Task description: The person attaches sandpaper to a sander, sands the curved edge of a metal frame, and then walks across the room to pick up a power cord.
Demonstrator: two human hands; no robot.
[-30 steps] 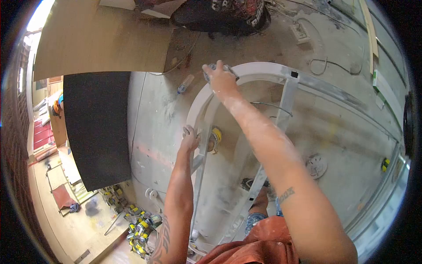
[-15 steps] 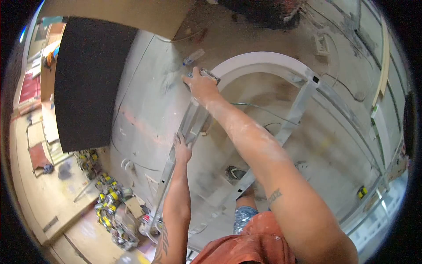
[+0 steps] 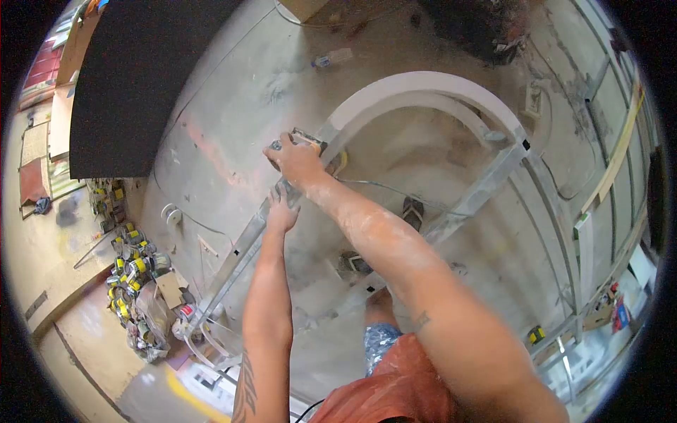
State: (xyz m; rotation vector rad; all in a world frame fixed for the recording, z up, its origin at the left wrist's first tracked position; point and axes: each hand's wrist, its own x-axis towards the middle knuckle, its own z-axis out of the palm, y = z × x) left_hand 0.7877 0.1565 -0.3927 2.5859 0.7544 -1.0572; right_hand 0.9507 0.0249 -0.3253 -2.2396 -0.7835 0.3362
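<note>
Sanding of arched frame, both hands on the left rail.

My right hand (image 3: pixel 296 161) is clamped on a sanding block (image 3: pixel 305 139), pressed against the arched frame (image 3: pixel 423 88) where its curve meets the straight left rail. My left hand (image 3: pixel 282 211) is closed around that rail just below, steadying it. Risk, as I judge it: the block could slip down the dusty rail into my left fingers, since the hands nearly touch. Cable (image 3: pixel 381 187) hanging across the opening could snag my forearm. Frame stands on the dusty floor (image 3: pixel 233 99) and might shift under side pressure.
</note>
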